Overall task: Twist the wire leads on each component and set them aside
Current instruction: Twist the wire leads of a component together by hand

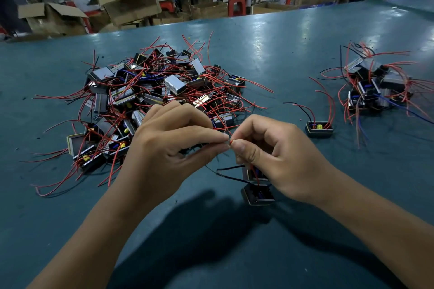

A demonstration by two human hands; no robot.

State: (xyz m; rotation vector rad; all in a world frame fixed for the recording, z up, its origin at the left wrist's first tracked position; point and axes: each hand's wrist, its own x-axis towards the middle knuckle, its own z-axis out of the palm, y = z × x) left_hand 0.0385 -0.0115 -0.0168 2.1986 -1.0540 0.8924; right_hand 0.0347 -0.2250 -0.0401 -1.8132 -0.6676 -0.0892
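Component (258,193) hangs at 5 o'clock below the hands. Left hand (164,148) and right hand (270,150) both pinch its red lead tip (231,141). Risk: over-twisting frays strands. Unworked pile (159,91) at 11 o'clock, finished pile (375,87) at 2.

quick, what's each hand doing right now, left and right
Left hand: closed, fingertips pinching the end of the red wire lead.
Right hand: closed, pinching the same red wire lead, whose component hangs below.
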